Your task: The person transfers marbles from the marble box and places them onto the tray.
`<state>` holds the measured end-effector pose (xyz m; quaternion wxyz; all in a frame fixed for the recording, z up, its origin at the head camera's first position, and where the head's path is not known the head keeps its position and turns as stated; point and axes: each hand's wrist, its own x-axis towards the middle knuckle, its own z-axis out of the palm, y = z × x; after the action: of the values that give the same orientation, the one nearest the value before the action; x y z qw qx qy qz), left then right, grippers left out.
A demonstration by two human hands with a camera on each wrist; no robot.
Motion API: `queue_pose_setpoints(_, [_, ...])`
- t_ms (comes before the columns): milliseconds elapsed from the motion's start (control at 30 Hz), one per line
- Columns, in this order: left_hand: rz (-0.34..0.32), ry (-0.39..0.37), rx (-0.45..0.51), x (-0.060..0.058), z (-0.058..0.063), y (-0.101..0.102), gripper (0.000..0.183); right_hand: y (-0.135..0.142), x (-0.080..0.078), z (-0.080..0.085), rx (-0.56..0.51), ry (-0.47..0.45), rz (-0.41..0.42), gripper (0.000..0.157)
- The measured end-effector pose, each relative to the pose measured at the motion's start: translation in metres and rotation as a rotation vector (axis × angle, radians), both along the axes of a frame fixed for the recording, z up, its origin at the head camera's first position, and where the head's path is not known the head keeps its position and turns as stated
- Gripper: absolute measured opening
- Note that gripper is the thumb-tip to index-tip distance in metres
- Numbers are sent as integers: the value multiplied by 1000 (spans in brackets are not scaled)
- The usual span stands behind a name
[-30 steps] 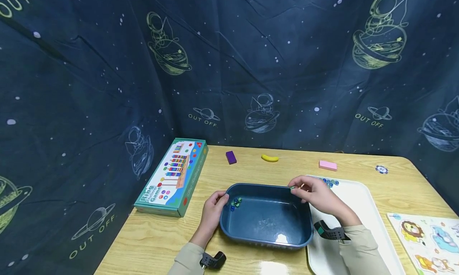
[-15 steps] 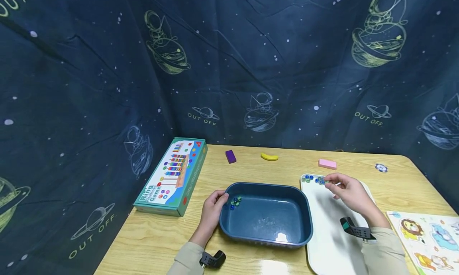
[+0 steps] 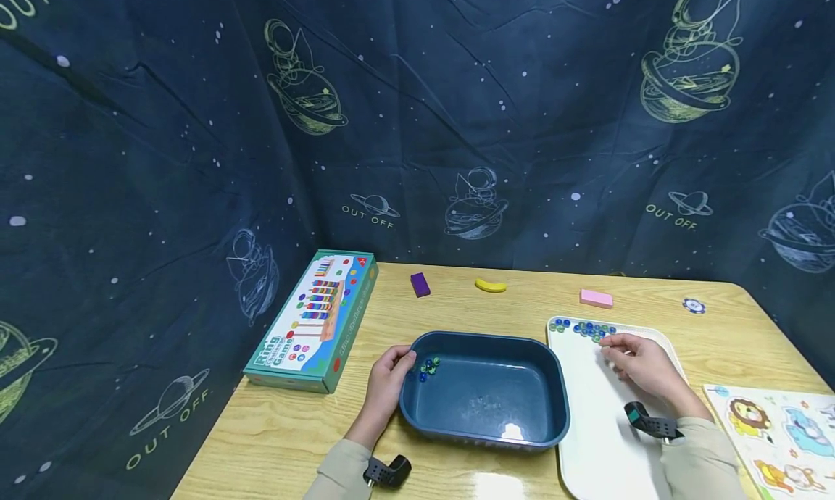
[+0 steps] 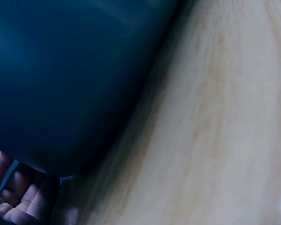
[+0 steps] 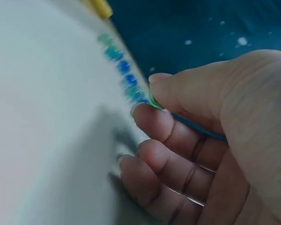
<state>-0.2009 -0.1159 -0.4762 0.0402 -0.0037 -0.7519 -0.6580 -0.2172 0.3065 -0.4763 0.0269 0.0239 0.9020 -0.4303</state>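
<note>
A dark blue plastic bin [image 3: 485, 442] stands on the table in the head view, with several green and blue glass marbles [image 3: 429, 369] near its left end. My left hand [image 3: 385, 384] grips the bin's left rim, thumb on top; in the left wrist view its curled fingers [image 4: 25, 187] show below the bin's wall. My right hand [image 3: 642, 366] is over the far part of a white tray [image 3: 607, 442], beside several marbles [image 3: 590, 330] along the far edge. In the right wrist view, a green marble [image 5: 153, 100] is pinched between thumb and index finger, mostly hidden by them.
A boxed ring game [image 3: 313, 319] lies left of the bin. Along the back are a purple block [image 3: 420, 285], a yellow toy banana [image 3: 491, 286], a pink block [image 3: 596, 299] and a poker chip [image 3: 694, 307]. An animal picture board [image 3: 776, 435] lies right of the tray.
My right hand has moved from the bin's far right corner rightward to the tray's marbles, then slightly nearer and right, uncovering more marbles. The left hand and bin have stayed put.
</note>
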Motion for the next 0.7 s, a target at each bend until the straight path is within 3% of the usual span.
queue_pose_setpoints(133, [-7, -7, 19, -7, -13, -4, 25, -3, -2, -9, 60, -36, -32, 33])
queue_pose_setpoints(233, [-1, -13, 23, -12, -23, -5, 26, -6, -4, -13, 139, -1, -43, 30])
queue_pose_setpoints(433, [24, 13, 5, -15, -27, -4, 26, -9, -6, -15, 251, 73, -60, 22])
queue_pose_setpoints(700, [17, -10, 4, -15, -26, -5, 26, -17, -3, 3, 174, 107, -56, 32])
